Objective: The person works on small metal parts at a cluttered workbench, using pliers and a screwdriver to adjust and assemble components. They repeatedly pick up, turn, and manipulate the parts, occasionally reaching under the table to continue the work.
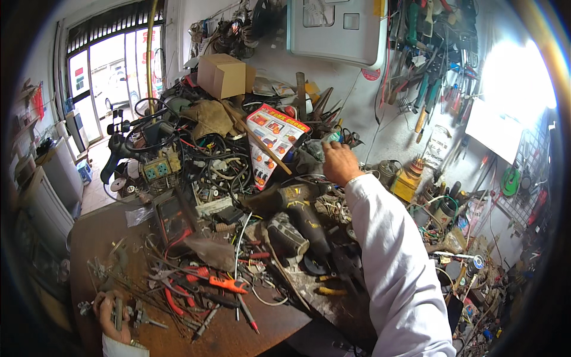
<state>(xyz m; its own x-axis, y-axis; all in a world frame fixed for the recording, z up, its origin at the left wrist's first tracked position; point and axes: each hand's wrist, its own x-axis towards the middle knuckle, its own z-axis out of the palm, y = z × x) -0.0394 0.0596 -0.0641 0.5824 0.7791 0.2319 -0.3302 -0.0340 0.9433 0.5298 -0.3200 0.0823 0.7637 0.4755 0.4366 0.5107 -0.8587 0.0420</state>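
Note:
Low at the left edge of the brown table, my left hand [108, 316] is closed around a flat metal piece [118, 314]. Beside it lies another small metal fitting [143, 316]. My right arm, in a white sleeve, stretches far forward over the heap. At its end my right hand [341, 163] has its fingers bent down next to a crumpled clear plastic bag [313, 150]; the fingertips are hidden, and what they grip, if anything, does not show. Below that hand lies a black and yellow power tool [300, 205].
Red-handled pliers [173, 300], an orange-handled tool [229, 284] and a red-tipped probe [248, 315] lie across the table. Cables, a printed leaflet [270, 140] and a cardboard box [223, 76] pile up behind. Hand tools hang on the right wall [437, 77].

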